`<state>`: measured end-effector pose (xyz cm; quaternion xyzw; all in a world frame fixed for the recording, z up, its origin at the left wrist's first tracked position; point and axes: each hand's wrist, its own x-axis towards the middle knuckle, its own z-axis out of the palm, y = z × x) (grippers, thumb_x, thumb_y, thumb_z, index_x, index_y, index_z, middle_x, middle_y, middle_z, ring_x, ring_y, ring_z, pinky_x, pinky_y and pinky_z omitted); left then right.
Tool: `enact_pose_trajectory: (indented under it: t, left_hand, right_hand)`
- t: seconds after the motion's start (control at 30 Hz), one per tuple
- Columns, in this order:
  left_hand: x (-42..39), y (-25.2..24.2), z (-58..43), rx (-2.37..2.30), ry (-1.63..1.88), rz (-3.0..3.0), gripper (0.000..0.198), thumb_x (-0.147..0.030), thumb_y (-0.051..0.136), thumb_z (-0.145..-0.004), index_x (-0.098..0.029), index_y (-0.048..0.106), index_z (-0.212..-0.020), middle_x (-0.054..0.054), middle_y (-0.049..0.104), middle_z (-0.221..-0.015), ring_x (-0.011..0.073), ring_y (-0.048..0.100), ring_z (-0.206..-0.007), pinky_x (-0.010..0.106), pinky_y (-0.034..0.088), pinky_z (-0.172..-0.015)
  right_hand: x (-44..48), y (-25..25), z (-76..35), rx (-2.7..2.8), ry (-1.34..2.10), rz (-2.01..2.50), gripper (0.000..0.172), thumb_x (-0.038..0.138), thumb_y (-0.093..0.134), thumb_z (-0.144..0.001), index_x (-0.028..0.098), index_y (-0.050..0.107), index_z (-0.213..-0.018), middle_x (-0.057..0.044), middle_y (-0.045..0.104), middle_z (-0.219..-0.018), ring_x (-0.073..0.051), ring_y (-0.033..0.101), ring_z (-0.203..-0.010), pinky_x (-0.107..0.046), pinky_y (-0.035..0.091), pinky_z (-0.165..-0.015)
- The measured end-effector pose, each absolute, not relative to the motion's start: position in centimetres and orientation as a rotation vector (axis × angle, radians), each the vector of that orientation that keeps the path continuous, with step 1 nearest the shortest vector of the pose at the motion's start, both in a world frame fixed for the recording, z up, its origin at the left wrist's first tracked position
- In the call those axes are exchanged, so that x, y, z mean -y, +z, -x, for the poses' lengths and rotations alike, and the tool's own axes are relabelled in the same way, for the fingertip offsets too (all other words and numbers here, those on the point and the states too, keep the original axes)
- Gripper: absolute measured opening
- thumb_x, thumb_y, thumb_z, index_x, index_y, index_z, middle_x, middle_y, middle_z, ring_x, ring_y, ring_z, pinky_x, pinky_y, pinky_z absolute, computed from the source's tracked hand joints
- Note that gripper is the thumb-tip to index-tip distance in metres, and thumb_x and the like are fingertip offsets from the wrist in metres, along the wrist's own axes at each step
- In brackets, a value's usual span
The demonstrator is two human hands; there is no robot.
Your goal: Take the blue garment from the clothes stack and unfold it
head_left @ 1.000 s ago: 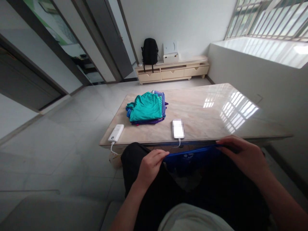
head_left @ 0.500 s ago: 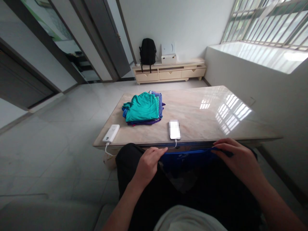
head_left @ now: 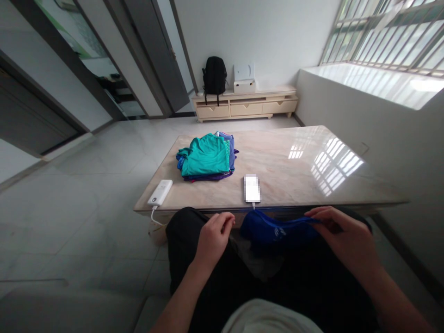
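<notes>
A blue garment (head_left: 274,232) hangs crumpled over my lap, just below the table's near edge. My right hand (head_left: 343,238) pinches its right end, fingers closed on the cloth. My left hand (head_left: 213,238) hovers to the left of the garment with fingers curled and nothing visible in them, a small gap apart from the cloth. On the marble table (head_left: 298,171) lies a pile of folded clothes (head_left: 206,157), teal on top with purple and blue beneath.
A white phone (head_left: 251,188) and a white power bank (head_left: 160,192), each with a cable, lie near the table's front edge. A low cabinet (head_left: 246,104) with a black backpack (head_left: 214,75) stands at the far wall. A barred window (head_left: 388,37) is at the right.
My left hand has let go of the blue garment's left end. The cloth, earlier stretched between both hands, now sags bunched from my right hand.
</notes>
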<state>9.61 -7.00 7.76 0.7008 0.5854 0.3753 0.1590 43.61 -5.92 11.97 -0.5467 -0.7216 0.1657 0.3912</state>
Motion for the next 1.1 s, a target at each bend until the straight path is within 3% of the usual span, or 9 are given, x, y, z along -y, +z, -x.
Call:
enact_pose_trajectory:
  t: [0.17,0.3,0.37,0.47,0.53,0.7,0.87,1.1]
  left_hand:
    - [7.6,6.1,-13.4,-1.416,0.915,-1.682,0.023,-0.027,0.057,-0.099,-0.022,0.066,-0.119,0.002,0.075,-0.092,0.015,0.068,-0.075,0.024,0.051,-0.067]
    - [8.1,5.6,-16.0,-1.25,0.868,-1.72,0.03,-0.026,0.061,-0.096,-0.023,0.067,-0.126,0.007,0.071,-0.121,0.0156,0.068,-0.083,0.025,0.053,-0.067]
    - [8.4,6.0,-16.9,-1.11,0.879,-1.742,0.038,-0.027,0.065,-0.095,-0.026,0.064,-0.133,0.008,0.065,-0.137,0.0191,0.069,-0.104,0.029,0.057,-0.084]
    - [8.7,6.8,-17.8,-0.953,0.888,-1.76,0.055,-0.032,0.075,-0.09,-0.028,0.058,-0.142,0.006,0.06,-0.147,0.0237,0.059,-0.131,0.034,0.047,-0.111]
    - [8.7,7.0,-18.1,-0.943,0.832,-1.774,0.052,-0.035,0.076,-0.089,-0.028,0.061,-0.139,0.004,0.067,-0.138,0.0234,0.063,-0.125,0.033,0.049,-0.107]
    - [8.5,5.5,-17.3,-1.169,0.711,-1.832,0.018,-0.033,0.069,-0.094,-0.025,0.076,-0.109,0.003,0.077,-0.109,0.0219,0.071,-0.103,0.03,0.051,-0.091]
    - [8.3,3.1,-15.1,-1.357,0.592,-1.85,0.013,-0.028,0.067,-0.093,-0.023,0.077,-0.101,0.004,0.076,-0.102,0.0239,0.071,-0.096,0.032,0.05,-0.084]
    - [8.6,2.5,-13.0,-1.313,0.786,-1.721,0.02,-0.018,0.057,-0.094,-0.019,0.077,-0.095,0.006,0.074,-0.098,0.0215,0.069,-0.095,0.03,0.049,-0.086]
  right_hand:
    - [6.4,12.2,-43.0,1.898,0.486,1.315,0.005,0.025,0.064,-0.093,0.025,0.068,-0.096,-0.001,0.078,-0.107,-0.02,0.074,-0.092,-0.029,0.058,-0.077]
    - [6.6,12.8,-42.2,2.029,0.552,1.161,0.009,0.017,0.062,-0.093,0.025,0.066,-0.095,-0.001,0.078,-0.105,-0.018,0.075,-0.093,-0.026,0.059,-0.081]
    - [6.8,12.9,-41.8,2.106,0.595,1.073,0.012,0.015,0.06,-0.095,0.025,0.066,-0.096,-0.001,0.077,-0.104,-0.016,0.075,-0.093,-0.025,0.058,-0.083]
    - [7.1,12.9,-41.3,2.209,0.639,0.979,0.013,0.015,0.058,-0.097,0.025,0.065,-0.098,-0.001,0.077,-0.103,-0.015,0.074,-0.093,-0.024,0.057,-0.083]
    - [7.2,12.9,-41.0,2.258,0.646,0.938,0.012,0.015,0.057,-0.099,0.025,0.065,-0.099,-0.002,0.077,-0.103,-0.014,0.074,-0.093,-0.023,0.057,-0.082]
    - [7.0,13.2,-41.4,2.274,0.598,0.903,0.016,0.012,0.055,-0.099,0.025,0.063,-0.102,0.0,0.076,-0.104,-0.012,0.074,-0.092,-0.021,0.056,-0.082]
    - [6.8,13.9,-42.8,2.192,0.494,0.937,0.019,0.007,0.059,-0.095,0.025,0.061,-0.1,0.002,0.076,-0.105,-0.011,0.074,-0.093,-0.02,0.056,-0.083]
    - [6.5,13.7,-44.1,2.148,0.377,0.993,0.016,0.01,0.059,-0.095,0.025,0.064,-0.101,0.0,0.077,-0.105,-0.014,0.075,-0.091,-0.023,0.058,-0.081]
